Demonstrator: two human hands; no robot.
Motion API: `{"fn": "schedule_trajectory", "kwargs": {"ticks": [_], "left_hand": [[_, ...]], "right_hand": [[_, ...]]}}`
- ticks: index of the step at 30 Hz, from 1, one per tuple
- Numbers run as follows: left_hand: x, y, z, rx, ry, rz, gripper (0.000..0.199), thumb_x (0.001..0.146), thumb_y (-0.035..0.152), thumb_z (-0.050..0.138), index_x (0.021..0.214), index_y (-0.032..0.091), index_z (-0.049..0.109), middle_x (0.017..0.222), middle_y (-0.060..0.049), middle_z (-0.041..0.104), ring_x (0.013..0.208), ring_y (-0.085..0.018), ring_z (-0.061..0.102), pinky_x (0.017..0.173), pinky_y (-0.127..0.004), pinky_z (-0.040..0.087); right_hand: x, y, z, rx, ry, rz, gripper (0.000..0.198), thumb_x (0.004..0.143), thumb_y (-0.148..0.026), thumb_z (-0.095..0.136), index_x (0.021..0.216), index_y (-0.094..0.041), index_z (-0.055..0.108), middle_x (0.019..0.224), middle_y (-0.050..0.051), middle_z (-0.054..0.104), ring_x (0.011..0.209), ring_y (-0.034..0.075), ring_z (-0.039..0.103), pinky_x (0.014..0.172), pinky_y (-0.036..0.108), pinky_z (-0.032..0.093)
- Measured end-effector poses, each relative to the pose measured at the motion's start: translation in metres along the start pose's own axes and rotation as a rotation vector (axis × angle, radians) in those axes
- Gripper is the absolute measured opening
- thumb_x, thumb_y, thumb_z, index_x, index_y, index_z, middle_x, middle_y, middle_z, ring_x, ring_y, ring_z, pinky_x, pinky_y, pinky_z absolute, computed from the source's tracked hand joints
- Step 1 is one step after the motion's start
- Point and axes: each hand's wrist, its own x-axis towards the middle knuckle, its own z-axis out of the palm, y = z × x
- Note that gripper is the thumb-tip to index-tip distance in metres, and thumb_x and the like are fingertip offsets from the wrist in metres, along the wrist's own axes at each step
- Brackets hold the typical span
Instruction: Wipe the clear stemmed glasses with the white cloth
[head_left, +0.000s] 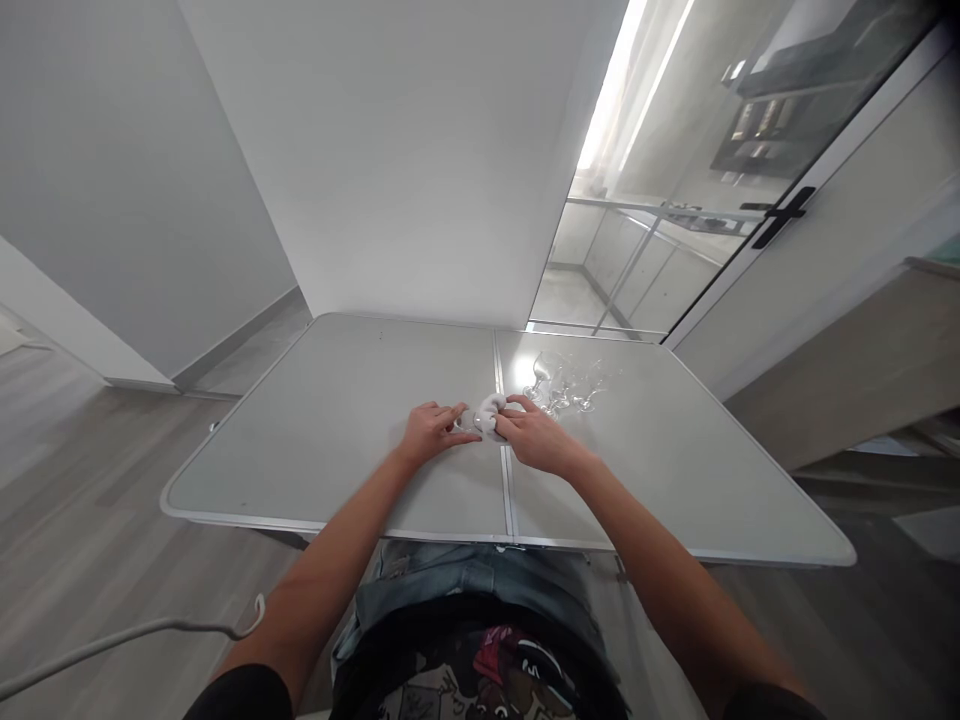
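Note:
My left hand (pixel 435 432) is closed around a small clear glass (pixel 466 420), held sideways just above the table. A bunched white cloth (pixel 491 412) is pinched in the fingers of my right hand (pixel 534 436) and presses against the glass's right end. My fingers and the cloth cover part of the glass, so its full shape is hidden. Beyond my right hand, several clear stemmed glasses (pixel 559 390) are grouped on the tabletop, with glare on them.
A pale folding table (pixel 330 430) with a metal rim and centre seam stands before me, against a white wall (pixel 405 160). To the right is a glass door with a black handle (pixel 784 217). A white cable (pixel 150 628) hangs at lower left.

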Motion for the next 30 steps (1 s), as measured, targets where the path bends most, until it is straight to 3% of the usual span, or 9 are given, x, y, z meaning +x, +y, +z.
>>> {"fn": "schedule_trajectory", "kwargs": {"ticks": [3,7,10,13,16,19,23,27,30], "left_hand": [[0.0,0.0,0.001,0.002,-0.037,0.004,0.058,0.083,0.071,0.064,0.109,0.02,0.072,0.061,0.0,0.067,0.055,-0.013,0.061,0.063,-0.028,0.043],[0.001,0.004,0.002,0.049,-0.042,-0.002,0.056,0.085,0.071,0.061,0.109,0.021,0.071,0.059,0.0,0.064,0.055,-0.014,0.06,0.061,-0.029,0.042],[0.002,0.007,0.003,0.113,-0.051,0.054,0.049,0.091,0.064,0.059,0.11,0.021,0.07,0.061,-0.002,0.063,0.056,-0.015,0.06,0.061,-0.03,0.039],[0.002,0.009,0.003,0.143,-0.061,0.079,0.046,0.094,0.059,0.058,0.115,0.02,0.069,0.065,-0.004,0.064,0.06,-0.016,0.061,0.062,-0.031,0.039],[0.003,0.008,0.002,0.167,-0.021,0.015,0.048,0.092,0.062,0.06,0.113,0.021,0.069,0.063,-0.003,0.065,0.059,-0.016,0.062,0.063,-0.031,0.04],[0.003,0.007,0.0,0.115,0.004,-0.047,0.053,0.087,0.068,0.062,0.11,0.022,0.071,0.059,0.0,0.064,0.056,-0.014,0.06,0.063,-0.03,0.041],[0.004,0.005,-0.005,-0.001,-0.017,-0.028,0.056,0.083,0.07,0.065,0.111,0.021,0.072,0.059,0.001,0.065,0.055,-0.013,0.06,0.064,-0.029,0.043],[0.004,0.005,-0.005,-0.062,-0.076,-0.024,0.057,0.082,0.07,0.066,0.111,0.021,0.072,0.063,0.0,0.068,0.057,-0.014,0.062,0.064,-0.028,0.045],[0.003,0.003,0.001,-0.079,-0.056,-0.11,0.058,0.08,0.071,0.067,0.11,0.021,0.072,0.066,-0.001,0.07,0.06,-0.015,0.063,0.065,-0.028,0.046]], "right_hand": [[0.001,-0.004,-0.001,0.112,-0.018,0.033,0.022,0.075,-0.005,0.049,0.085,-0.023,0.054,0.08,0.003,0.058,0.082,0.023,0.052,0.102,0.05,0.038],[0.003,-0.01,0.008,0.696,0.211,0.381,0.027,0.074,-0.014,0.052,0.099,-0.024,0.057,0.095,0.003,0.06,0.092,0.022,0.055,0.087,0.04,0.048],[0.007,-0.009,0.014,1.116,0.34,0.65,0.033,0.066,-0.014,0.056,0.097,-0.024,0.055,0.095,0.004,0.059,0.092,0.024,0.058,0.079,0.042,0.052],[0.011,-0.007,0.019,1.237,0.422,0.739,0.03,0.061,-0.013,0.057,0.089,-0.023,0.052,0.089,0.003,0.056,0.089,0.024,0.058,0.076,0.044,0.054],[0.013,-0.01,0.023,1.077,0.45,0.624,0.029,0.067,-0.015,0.057,0.094,-0.024,0.056,0.094,0.003,0.058,0.092,0.022,0.056,0.084,0.042,0.051],[0.009,-0.008,0.021,0.752,0.373,0.479,0.028,0.076,-0.018,0.056,0.103,-0.024,0.06,0.103,0.004,0.062,0.098,0.022,0.055,0.091,0.04,0.046],[0.002,0.006,0.007,0.294,0.136,0.212,0.018,0.076,-0.013,0.052,0.09,-0.023,0.06,0.093,0.006,0.064,0.091,0.025,0.056,0.089,0.044,0.046],[0.002,0.012,-0.012,0.025,-0.087,-0.076,0.027,0.072,-0.004,0.048,0.085,-0.025,0.059,0.083,0.004,0.063,0.088,0.025,0.057,0.109,0.055,0.032],[0.001,0.012,-0.015,0.08,0.066,-0.003,0.02,0.073,-0.007,0.05,0.08,-0.025,0.055,0.082,0.003,0.061,0.085,0.023,0.056,0.108,0.054,0.034]]}}
